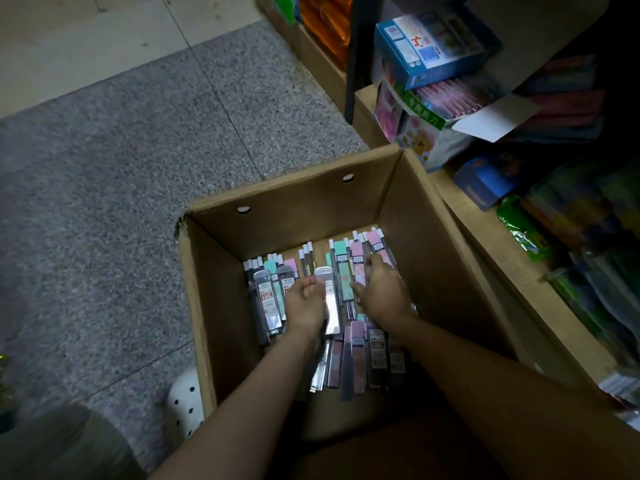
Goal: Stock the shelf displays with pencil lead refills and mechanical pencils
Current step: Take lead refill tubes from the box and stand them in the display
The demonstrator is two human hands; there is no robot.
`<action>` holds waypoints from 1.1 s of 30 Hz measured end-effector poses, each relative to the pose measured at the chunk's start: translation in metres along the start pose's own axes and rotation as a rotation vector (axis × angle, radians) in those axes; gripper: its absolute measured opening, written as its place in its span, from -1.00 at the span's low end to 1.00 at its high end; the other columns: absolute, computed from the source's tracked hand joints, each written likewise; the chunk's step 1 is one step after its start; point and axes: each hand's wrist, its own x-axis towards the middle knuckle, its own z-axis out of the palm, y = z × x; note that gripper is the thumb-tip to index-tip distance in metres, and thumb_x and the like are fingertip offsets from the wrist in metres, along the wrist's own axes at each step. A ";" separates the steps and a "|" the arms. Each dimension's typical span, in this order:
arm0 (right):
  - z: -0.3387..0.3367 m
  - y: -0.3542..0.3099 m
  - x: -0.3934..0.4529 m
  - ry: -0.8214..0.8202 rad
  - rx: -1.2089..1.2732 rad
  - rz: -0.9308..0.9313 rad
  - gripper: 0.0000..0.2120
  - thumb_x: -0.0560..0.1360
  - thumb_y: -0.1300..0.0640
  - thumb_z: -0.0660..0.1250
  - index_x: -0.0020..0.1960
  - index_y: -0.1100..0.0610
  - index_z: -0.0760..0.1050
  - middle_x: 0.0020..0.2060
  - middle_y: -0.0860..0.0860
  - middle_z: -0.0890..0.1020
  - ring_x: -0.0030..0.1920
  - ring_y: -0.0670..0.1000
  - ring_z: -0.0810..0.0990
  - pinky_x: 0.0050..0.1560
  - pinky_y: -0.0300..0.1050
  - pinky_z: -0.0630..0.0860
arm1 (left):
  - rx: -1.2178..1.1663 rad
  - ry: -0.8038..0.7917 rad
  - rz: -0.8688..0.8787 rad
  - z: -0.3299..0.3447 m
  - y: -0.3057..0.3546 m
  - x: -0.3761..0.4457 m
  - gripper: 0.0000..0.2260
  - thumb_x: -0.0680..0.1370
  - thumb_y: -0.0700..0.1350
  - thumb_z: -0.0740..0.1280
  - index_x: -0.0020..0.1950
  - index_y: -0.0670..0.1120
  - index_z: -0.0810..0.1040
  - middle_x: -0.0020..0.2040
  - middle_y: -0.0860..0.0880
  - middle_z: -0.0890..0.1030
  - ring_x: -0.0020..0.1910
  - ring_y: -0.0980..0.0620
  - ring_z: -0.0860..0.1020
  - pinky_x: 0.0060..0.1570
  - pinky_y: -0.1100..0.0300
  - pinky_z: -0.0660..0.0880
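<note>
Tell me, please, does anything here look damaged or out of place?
The cardboard box has a torn, ragged far-left corner. On the shelf, an opened carton's white flap hangs loose beneath the blue box, which sits tilted.

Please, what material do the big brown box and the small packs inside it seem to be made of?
The box looks like plain brown corrugated cardboard, matte: its torn left corner and thick cut edges show this. The packs seem to be clear glossy plastic cases with printed labels, since they reflect light and dark contents show through; some have pastel pink or mint parts, probably plastic or card.
</note>
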 end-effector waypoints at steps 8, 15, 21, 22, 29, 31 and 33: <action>-0.001 0.009 0.006 -0.061 0.004 0.044 -0.56 0.47 0.17 0.45 0.30 0.08 0.41 0.13 0.10 0.58 0.13 0.10 0.58 0.11 -0.01 0.56 | -0.014 -0.146 -0.006 0.001 0.003 0.008 -0.92 0.68 -0.09 0.09 0.15 -0.02 0.32 0.07 -0.26 0.58 -0.19 -0.11 0.61 -0.02 -0.14 0.59; -0.025 0.008 -0.019 -0.076 0.335 0.052 -0.51 0.43 0.31 0.45 0.29 0.06 0.41 -0.12 -0.05 0.61 -0.08 -0.03 0.60 -0.16 -0.25 0.49 | 0.044 -0.296 0.053 -0.002 0.031 -0.026 -0.52 0.60 -0.37 0.20 0.36 0.11 0.23 0.12 -0.16 0.59 -0.06 -0.10 0.64 -0.12 -0.03 0.62; -0.108 -0.022 -0.052 -0.118 0.585 -0.157 0.00 0.40 0.42 0.44 0.59 0.02 -0.11 0.16 0.19 0.58 -0.01 -0.03 0.56 0.05 -0.10 0.54 | 0.293 -0.414 0.422 -0.001 0.097 -0.072 -0.45 0.54 -0.42 0.28 0.44 -0.04 0.25 0.13 -0.14 0.53 0.12 -0.18 0.57 0.12 -0.18 0.55; -0.126 -0.027 -0.060 -0.100 0.587 -0.206 0.00 0.39 0.42 0.45 0.58 0.05 -0.09 0.15 0.22 0.58 -0.08 -0.09 0.56 -0.07 -0.20 0.53 | 0.332 -0.458 0.474 0.001 0.110 -0.082 -0.46 0.53 -0.41 0.29 0.42 -0.02 0.27 0.10 -0.14 0.55 0.06 -0.10 0.59 0.06 -0.11 0.59; -0.256 -0.044 -0.117 0.194 0.516 -0.372 -0.28 0.36 0.31 0.52 0.26 -0.04 0.12 -0.29 -0.07 0.62 -0.35 -0.21 0.62 -0.26 -0.25 0.53 | 0.612 -0.758 0.850 0.022 0.191 -0.154 -0.47 0.53 -0.43 0.27 0.30 0.10 0.27 0.15 -0.07 0.55 0.07 0.06 0.59 -0.08 0.25 0.58; -0.283 -0.043 -0.131 0.251 0.508 -0.384 -0.37 0.42 0.27 0.47 0.20 -0.12 0.13 -0.21 0.02 0.66 -0.27 -0.12 0.68 -0.17 -0.05 0.63 | 0.634 -0.823 0.871 0.028 0.205 -0.172 -0.47 0.55 -0.43 0.24 0.36 0.07 0.24 0.19 -0.09 0.56 0.06 0.08 0.61 -0.07 0.25 0.58; -0.303 -0.041 -0.143 0.313 0.508 -0.387 -0.45 0.46 0.25 0.43 0.15 -0.15 0.15 -0.17 0.06 0.67 -0.24 -0.04 0.70 -0.14 0.08 0.66 | 0.598 -0.868 0.863 0.036 0.214 -0.190 -0.47 0.58 -0.40 0.21 0.40 0.09 0.23 0.19 -0.11 0.59 0.10 0.04 0.63 -0.01 0.17 0.60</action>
